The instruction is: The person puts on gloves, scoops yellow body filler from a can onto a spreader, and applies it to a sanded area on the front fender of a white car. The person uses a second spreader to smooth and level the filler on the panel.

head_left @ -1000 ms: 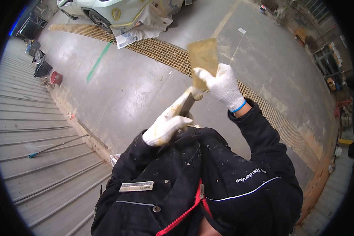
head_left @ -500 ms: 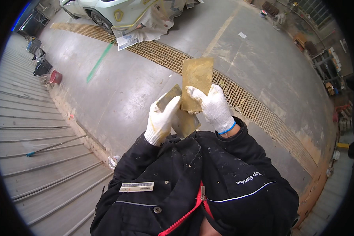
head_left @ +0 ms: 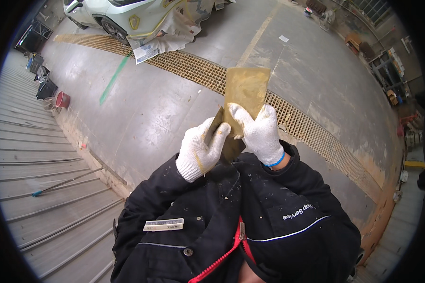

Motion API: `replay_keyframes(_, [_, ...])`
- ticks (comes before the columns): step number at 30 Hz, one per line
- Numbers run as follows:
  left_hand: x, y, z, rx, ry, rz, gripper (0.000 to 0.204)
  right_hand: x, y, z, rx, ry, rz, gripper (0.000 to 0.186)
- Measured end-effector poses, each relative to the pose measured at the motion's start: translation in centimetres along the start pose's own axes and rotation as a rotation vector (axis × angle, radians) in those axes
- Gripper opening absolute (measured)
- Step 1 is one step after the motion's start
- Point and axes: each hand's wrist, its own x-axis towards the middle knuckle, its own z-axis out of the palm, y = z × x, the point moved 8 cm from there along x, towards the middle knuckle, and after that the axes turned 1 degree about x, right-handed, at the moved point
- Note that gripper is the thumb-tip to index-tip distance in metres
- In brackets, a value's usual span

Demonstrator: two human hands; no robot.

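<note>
Both of my hands wear white knitted gloves and meet in front of my chest. My right hand point(head_left: 264, 134) grips a flat, rectangular, yellow-brown putty spreader point(head_left: 248, 87), thumb across its face, with the long part pointing away from me. Beside it, my left hand point(head_left: 196, 148) is closed round a second, darker putty spreader point(head_left: 233, 150), which is turned nearly edge-on. The two spreaders touch or overlap near my left fingertips; the exact contact is hidden. Dried yellowish smears mark the right one and my left glove.
A white car point(head_left: 123, 21), partly masked with paper, stands at the far left. A floor grating point(head_left: 189, 66) runs diagonally beyond my hands. On the left are a red bucket point(head_left: 62, 99), ribbed metal panels point(head_left: 42, 155) and a thin pole point(head_left: 71, 180). Shelving point(head_left: 389, 70) lines the far right.
The left spreader has turned from showing its face to nearly edge-on. My right hand's spreader has shifted slightly right and appears more bent. Both hands keep their hold.
</note>
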Motion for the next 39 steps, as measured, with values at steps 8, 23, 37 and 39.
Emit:
replay_keyframes(8, [0.9,-0.9,1.1,-0.136,-0.514,-0.052,0.019,-1.9,-2.0,1.4,-0.082,-0.186,-0.156,0.015])
replay_keyframes(23, [0.0,-1.8,2.0,-0.484,-0.492,-0.075,0.069,-0.1,-6.4,3.4,-0.353,-0.450,-0.377,0.023])
replay_keyframes(37, [0.7,-0.7,-0.9,-0.320,-0.237,-0.101,0.056,1.4,-4.7,4.1,-1.124,-0.194,-0.770,0.015])
replay_keyframes(39, [0.7,-1.9,-1.2,-0.324,-0.142,-0.256,0.054,0.0,-6.0,4.0,-0.961,-0.196,-0.900,0.017])
